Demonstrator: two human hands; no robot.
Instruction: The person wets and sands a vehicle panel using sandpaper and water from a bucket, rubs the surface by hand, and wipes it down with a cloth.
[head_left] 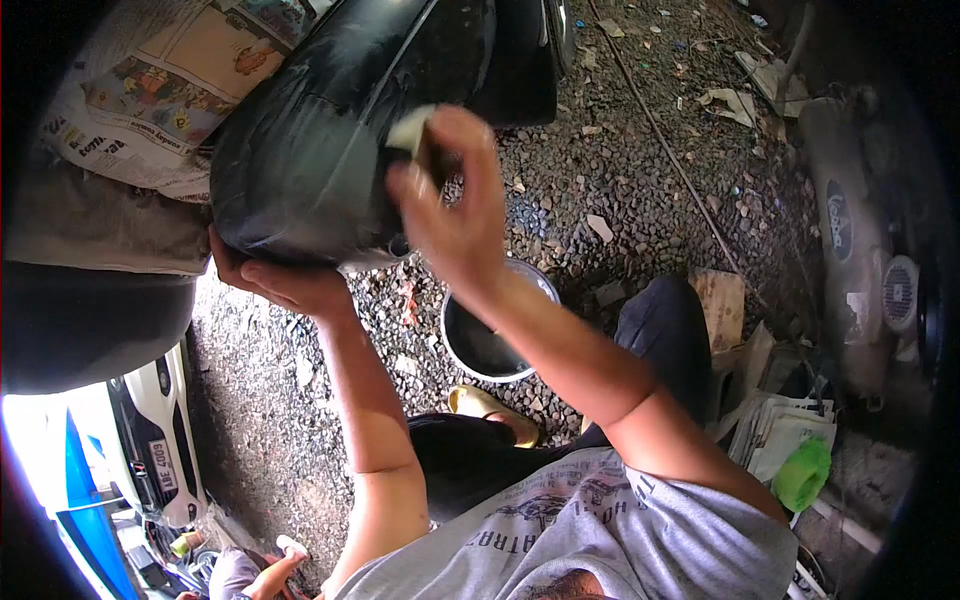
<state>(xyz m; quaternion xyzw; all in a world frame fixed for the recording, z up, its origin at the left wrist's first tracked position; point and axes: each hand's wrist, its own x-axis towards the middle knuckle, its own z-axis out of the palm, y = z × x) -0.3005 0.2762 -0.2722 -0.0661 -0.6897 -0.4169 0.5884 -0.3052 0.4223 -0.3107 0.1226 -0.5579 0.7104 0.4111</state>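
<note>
A glossy black curved vehicle panel (330, 150), which looks like the end of a bumper, slants across the upper left, with dull greyish smears on its surface. My left hand (285, 285) lies cupped under its lower edge, palm up, fingers partly hidden behind the panel. Pinched in my right hand (455, 200) is a pale folded piece of sandpaper (410, 130), held at the panel's right side. That hand is slightly blurred, and I cannot tell whether the sandpaper touches the surface. Below my right forearm stands a round bucket (450, 340) with dark contents.
Newspaper (170, 95) covers the surface beside the panel. Gravel (600, 170) spreads over the ground. A grey part with an oval badge (838, 220) stands at right, near stacked papers (780, 430) and a green object (803, 473). A parked vehicle (165, 440) and another person (250, 570) are lower left.
</note>
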